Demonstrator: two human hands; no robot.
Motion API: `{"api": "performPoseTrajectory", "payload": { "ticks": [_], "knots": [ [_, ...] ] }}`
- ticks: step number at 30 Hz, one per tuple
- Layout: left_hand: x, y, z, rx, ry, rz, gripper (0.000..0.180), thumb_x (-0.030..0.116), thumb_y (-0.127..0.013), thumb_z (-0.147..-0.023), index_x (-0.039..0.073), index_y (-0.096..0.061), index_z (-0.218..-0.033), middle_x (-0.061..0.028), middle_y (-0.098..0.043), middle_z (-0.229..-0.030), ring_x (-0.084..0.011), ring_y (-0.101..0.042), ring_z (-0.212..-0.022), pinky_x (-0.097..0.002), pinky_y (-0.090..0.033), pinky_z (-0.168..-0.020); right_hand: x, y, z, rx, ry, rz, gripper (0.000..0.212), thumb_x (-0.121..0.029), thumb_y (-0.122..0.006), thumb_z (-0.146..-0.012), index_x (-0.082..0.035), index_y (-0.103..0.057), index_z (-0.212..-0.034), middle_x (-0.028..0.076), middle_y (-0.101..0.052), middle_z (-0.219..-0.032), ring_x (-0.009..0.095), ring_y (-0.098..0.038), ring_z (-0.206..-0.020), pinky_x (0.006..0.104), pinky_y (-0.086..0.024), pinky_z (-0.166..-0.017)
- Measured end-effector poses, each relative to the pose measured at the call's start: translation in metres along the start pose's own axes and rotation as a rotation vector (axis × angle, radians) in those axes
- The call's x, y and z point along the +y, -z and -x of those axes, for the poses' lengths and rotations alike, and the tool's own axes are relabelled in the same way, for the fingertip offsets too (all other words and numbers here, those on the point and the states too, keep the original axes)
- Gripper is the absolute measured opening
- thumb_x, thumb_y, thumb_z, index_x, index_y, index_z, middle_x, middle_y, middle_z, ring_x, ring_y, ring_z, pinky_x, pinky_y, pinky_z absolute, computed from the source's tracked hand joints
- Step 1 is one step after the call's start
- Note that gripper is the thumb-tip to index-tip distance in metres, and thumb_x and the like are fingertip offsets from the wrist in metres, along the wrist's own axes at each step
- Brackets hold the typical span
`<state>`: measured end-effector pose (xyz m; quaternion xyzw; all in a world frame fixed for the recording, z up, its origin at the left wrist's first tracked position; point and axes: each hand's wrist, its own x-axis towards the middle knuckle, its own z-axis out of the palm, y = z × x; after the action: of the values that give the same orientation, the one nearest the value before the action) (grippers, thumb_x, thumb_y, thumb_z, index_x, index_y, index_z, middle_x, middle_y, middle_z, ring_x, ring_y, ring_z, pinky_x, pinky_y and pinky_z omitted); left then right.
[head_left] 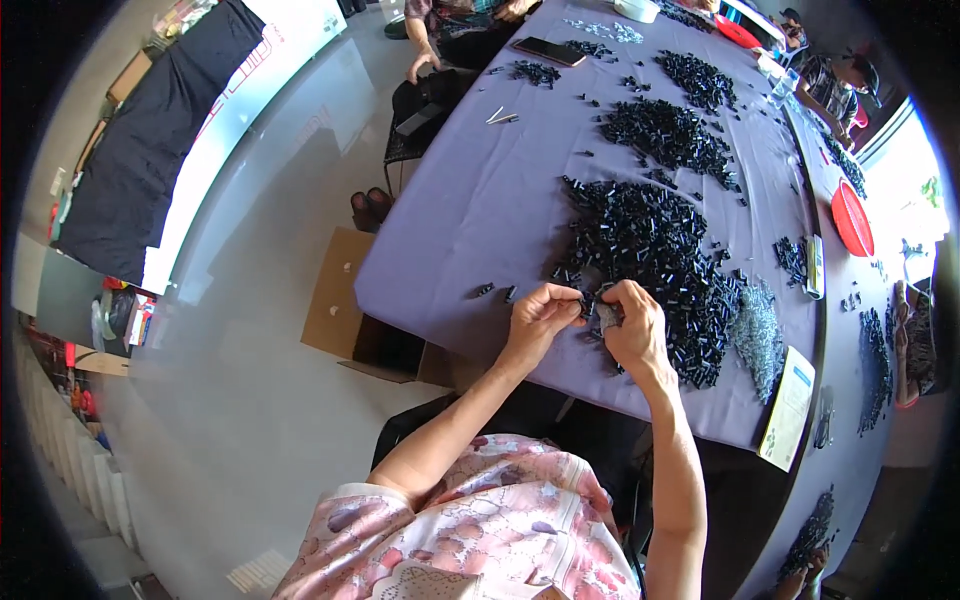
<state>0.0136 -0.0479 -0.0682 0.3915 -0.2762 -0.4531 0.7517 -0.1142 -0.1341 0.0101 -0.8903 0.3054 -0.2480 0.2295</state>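
My left hand [543, 322] is closed in a pinch on a small black tubular part [587, 303]. Close beside it, my right hand [640, 328] curls its fingers round a cluster of small clear pieces [607, 317]. Both hands are over the near edge of a purple-covered table [455, 235], fingertips almost meeting. Just beyond them spreads a large pile of black tubular parts [640, 235]. A smaller heap of clear pieces [757, 338] lies right of that pile. Two loose black parts [484, 290] rest left of my left hand. Exactly how the pieces meet is too small to make out.
More black piles [670, 140] lie farther up the table, with a dark phone [549, 51] and thin sticks [503, 117]. A booklet [788, 408] overlaps the right edge. An open cardboard box [335, 290] stands at left. Other people sit around; a red basket [853, 218] is right.
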Motion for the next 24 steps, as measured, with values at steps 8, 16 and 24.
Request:
{"api": "performPoseTrajectory", "payload": {
  "ticks": [8,16,24],
  "knots": [
    [0.012,-0.004,0.005,0.081,0.134,0.137,0.010,0.006,-0.060,-0.089,0.004,-0.062,-0.099,-0.0008,-0.062,-0.087,-0.0069,-0.060,-0.080,-0.0248,-0.054,-0.073,-0.015,-0.005,0.020,-0.041,-0.073,-0.217,0.022,0.006,-0.059,-0.064,-0.001,-0.057,-0.084,0.015,-0.059,-0.081,0.035,-0.060,-0.078,0.0407,-0.049,-0.069],
    [0.011,-0.012,0.014,0.096,0.132,0.076,0.010,0.006,-0.058,-0.091,0.007,-0.062,-0.100,-0.0013,-0.064,-0.089,-0.0092,-0.060,-0.081,-0.0262,-0.052,-0.075,-0.013,-0.013,0.031,0.020,-0.073,-0.251,0.023,0.010,-0.059,-0.063,-0.002,-0.057,-0.082,0.014,-0.058,-0.076,0.032,-0.060,-0.069,0.0382,-0.049,-0.061],
    [0.011,-0.018,0.015,0.127,0.068,0.126,0.011,0.004,-0.059,-0.089,0.006,-0.063,-0.100,-0.0036,-0.066,-0.088,-0.0107,-0.062,-0.076,-0.0260,-0.053,-0.074,-0.010,-0.017,0.036,0.055,-0.136,-0.284,0.024,0.011,-0.059,-0.063,-0.002,-0.056,-0.082,0.012,-0.058,-0.075,0.028,-0.058,-0.064,0.0351,-0.048,-0.059]
  ]
}}
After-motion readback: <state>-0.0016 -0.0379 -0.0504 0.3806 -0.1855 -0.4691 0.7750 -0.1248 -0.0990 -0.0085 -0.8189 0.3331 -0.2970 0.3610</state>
